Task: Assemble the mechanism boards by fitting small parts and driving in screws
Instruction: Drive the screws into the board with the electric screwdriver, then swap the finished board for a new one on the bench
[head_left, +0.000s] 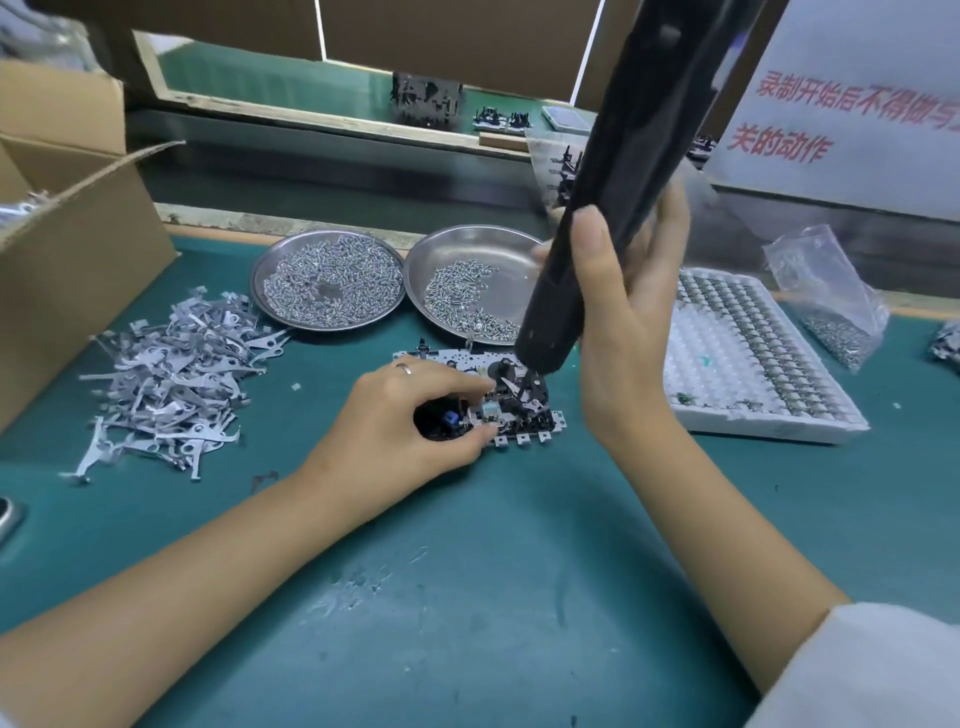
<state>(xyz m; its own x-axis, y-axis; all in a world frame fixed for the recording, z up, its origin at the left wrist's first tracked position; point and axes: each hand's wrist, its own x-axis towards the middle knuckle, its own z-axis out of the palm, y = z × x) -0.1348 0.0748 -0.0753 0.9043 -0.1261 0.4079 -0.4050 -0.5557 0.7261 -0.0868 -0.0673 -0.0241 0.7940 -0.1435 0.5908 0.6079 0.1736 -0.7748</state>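
A mechanism board (519, 405) with black and metal parts lies on the green mat at the centre. My left hand (410, 415) grips its left end, thumb and fingers curled round the edge. My right hand (623, 312) grips a black electric screwdriver (613, 192), which stands steeply tilted with its tip down on the right part of the board. The bit itself is hidden behind the tool's nose.
Two metal dishes of screws (327, 283) (467, 296) sit behind the board. A heap of grey metal levers (171, 374) lies at left beside a cardboard box (67, 249). A white tray of small parts (748, 353) and a plastic bag (826, 296) are at right.
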